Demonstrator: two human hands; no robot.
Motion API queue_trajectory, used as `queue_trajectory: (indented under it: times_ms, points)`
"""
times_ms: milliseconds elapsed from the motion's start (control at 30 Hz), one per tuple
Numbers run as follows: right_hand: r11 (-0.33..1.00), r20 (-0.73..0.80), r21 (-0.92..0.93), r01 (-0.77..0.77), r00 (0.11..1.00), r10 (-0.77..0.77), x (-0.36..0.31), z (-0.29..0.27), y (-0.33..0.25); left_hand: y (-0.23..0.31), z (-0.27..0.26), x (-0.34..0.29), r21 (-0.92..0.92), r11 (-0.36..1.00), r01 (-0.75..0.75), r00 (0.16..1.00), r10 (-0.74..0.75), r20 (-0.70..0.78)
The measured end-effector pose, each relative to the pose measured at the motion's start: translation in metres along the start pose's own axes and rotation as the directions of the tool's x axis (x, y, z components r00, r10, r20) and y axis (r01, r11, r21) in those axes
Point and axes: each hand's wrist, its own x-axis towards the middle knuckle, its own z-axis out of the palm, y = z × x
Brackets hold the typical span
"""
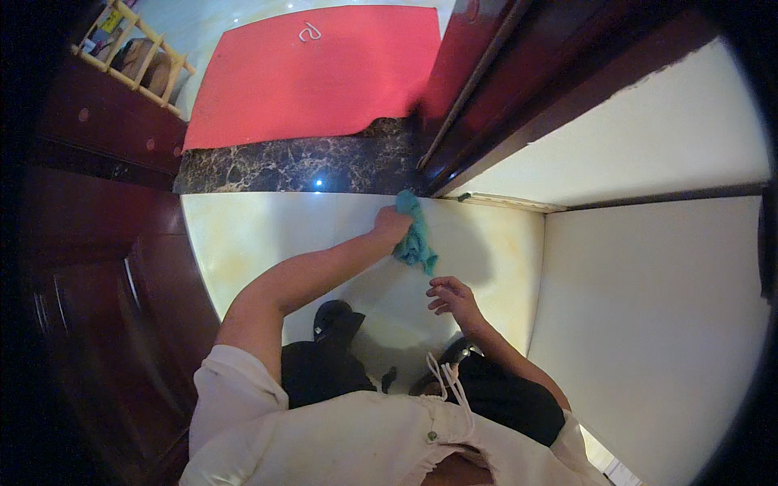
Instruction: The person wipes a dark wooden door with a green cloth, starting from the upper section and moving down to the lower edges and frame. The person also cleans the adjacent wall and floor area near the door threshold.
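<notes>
Left hand clamped on a green-blue cloth, bunched, hanging out to the right and near side of the fist. Cloth sits just left of the door frame's foot, its far end overlapping the near edge of the dark marbled threshold; can't tell if it's touching down. Right hand near and right of the cloth, fingers apart, nothing seen in it.

Edges: threshold far, dark red door left, pale panel right. Room: pale floor bare left of the cloth as far as the door; narrower bare patch right of it, up to the panel. Beyond the threshold, red mat, near edge uneven at right; slatted wooden rack far left.

Count: 2 hands, 1 cloth, 1 mat, 1 rack, 1 white curled mark on the mat.
</notes>
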Motion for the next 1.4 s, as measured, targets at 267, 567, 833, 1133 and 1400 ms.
queue_trajectory:
  times_ms: [267, 567, 833, 1133, 1400]
  points:
    - [1.0, 0.0, -0.029, 0.008, 1.0, -0.008, -0.003, -0.002, -0.005, 0.06, 0.002, -0.01, 0.118, 0.836, -0.536, 0.83, 0.547, -0.11]
    - [0.99, -0.122, 0.124, 0.068, 0.991, -0.053, -0.009, 0.002, -0.013, 0.017, 0.015, -0.085, 0.343, 0.741, -0.577, 0.775, 0.364, 0.517]
    - [0.986, -0.069, 0.165, 0.036, 0.997, -0.024, -0.008, -0.009, -0.005, 0.147, -0.034, -0.098, 0.494, 0.315, -0.81, 0.257, 0.949, -0.184]
    - [0.972, -0.188, 0.093, 0.215, 0.963, -0.195, -0.014, -0.003, -0.004, 0.043, -0.015, -0.093, 0.663, 0.571, -0.485, 0.875, 0.312, 0.371]
    - [0.777, -0.25, -0.301, 0.553, 0.74, -0.624, -0.002, -0.023, 0.002, 0.047, 0.029, -0.12, -0.045, 0.994, 0.095, 0.703, -0.035, 0.711]
